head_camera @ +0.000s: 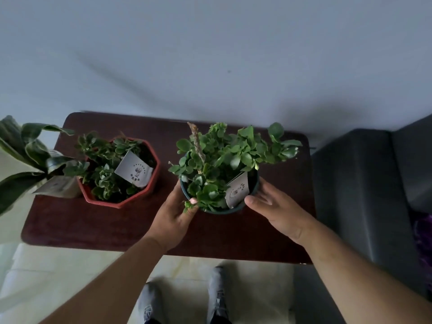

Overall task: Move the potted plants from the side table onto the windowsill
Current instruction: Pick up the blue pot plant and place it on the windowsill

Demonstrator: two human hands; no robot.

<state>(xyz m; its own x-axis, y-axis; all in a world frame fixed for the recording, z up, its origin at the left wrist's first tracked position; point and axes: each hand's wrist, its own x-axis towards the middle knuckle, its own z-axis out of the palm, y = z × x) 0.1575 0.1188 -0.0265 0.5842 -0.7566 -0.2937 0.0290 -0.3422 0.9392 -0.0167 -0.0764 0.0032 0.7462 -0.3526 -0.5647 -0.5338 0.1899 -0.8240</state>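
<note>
green pot [211,210] sitting centre frame on table [93,220] | left hand [174,217] cupping its left wall, thumb at rim | right hand [277,210] spread flat against right side, bracing for two-sided lift | red pot [149,183] waiting left

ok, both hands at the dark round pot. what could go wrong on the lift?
1. The left hand has its thumb up among the leaves at the rim of the dark round pot; foliage could get crushed or torn.
2. The right hand looks flat against the side rather than wrapped, so the pot might slip.
3. The plant's long right-hand branch overhangs the pot and may snag. The red octagonal pot stands close by on the left.
</note>
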